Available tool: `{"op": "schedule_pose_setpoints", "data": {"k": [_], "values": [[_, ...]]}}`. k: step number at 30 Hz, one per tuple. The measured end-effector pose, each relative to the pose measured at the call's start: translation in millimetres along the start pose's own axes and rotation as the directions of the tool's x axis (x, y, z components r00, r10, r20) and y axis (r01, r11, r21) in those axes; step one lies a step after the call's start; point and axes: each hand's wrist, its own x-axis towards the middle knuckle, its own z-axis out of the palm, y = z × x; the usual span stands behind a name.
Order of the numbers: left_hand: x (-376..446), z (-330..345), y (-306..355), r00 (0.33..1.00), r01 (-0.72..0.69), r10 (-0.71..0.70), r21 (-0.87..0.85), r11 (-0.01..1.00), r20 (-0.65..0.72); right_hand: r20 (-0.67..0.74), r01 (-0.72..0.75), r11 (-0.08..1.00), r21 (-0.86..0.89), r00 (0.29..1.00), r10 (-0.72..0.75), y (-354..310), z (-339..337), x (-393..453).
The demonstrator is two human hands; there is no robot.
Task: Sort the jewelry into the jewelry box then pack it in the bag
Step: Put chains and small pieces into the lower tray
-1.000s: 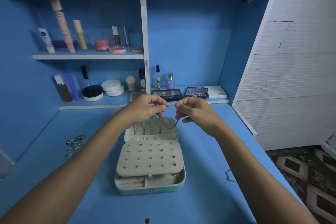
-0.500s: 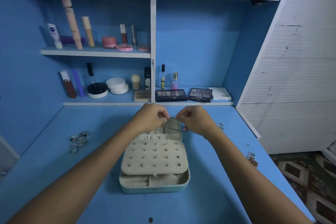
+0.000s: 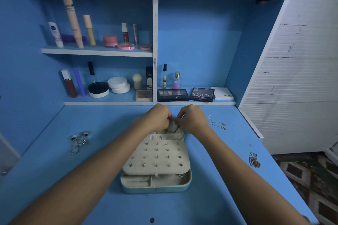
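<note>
Head view shows my left hand [image 3: 157, 118] and right hand [image 3: 192, 120] both pinching a thin chain [image 3: 176, 128] over the open jewelry box [image 3: 156, 185] lid pocket, and I judge it could snag or knot if tugged.

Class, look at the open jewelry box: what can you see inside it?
Inside the jewelry box: a studded earring panel over front compartments. Both hands hold a chain at the lid, hiding what is there.
</note>
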Motion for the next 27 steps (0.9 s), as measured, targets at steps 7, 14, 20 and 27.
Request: {"op": "schedule_pose_setpoints", "data": {"k": [7,14,20,27], "values": [[-1.0,-1.7,2.2,0.999,0.028,-0.029,0.025,0.999,0.039,0.07,0.043,0.98,-0.197,0.997,-0.029,-6.8,-1.8,1.5],[-6.3,-9.3,2.3,0.999,0.019,-0.016,-0.086,0.996,0.039,0.184,0.027,0.977,-0.211,0.983,0.012,-9.4,-11.9,0.8],[-9.6,-9.5,1.9,1.0,0.021,-0.018,-0.185,0.982,0.017,0.222,0.075,0.991,-0.112,0.974,-0.049,-4.7,-29.2,-11.5],[-11.9,-9.9,-4.1,1.0,-0.006,0.009,-0.211,0.977,0.012,0.309,0.134,0.983,-0.128,0.947,-0.089,-8.2,-36.0,-23.4]]}}
